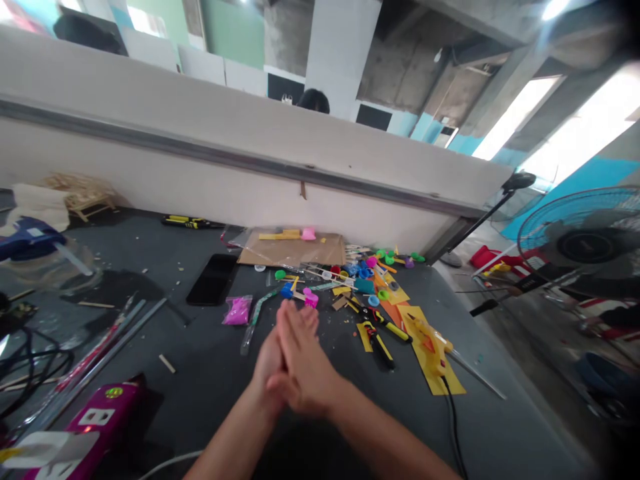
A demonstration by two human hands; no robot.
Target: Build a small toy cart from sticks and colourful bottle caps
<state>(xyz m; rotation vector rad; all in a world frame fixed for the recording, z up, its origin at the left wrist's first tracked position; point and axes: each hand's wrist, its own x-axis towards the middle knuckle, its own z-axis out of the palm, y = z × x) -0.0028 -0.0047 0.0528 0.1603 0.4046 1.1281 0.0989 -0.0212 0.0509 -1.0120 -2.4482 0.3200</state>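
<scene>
Pressed palm to palm, the left grip (269,363) and the right grip (307,367) met above the dark tabletop (200,373), fingers extended forward; whether anything lay between the palms could not be told. Just beyond the fingertips sat a bright pink piece (311,298), with a blue piece (287,291) near it on the left. A bent patterned strip (257,309) lay left of the hands, and just beside it was a small clear packet (237,311) with pink contents. Farther left rested a black phone (213,280). To the right, pliers (381,343) with black and yellow handles lay spread, and past them a yellow glue gun (435,347) rested on a yellow sheet (450,383). Behind the small pieces, a brown board (295,252) carried a pink lump (309,233). At the back, a pale partition (240,200) edged the tabletop; a fan (585,245) stood beyond its right side.
</scene>
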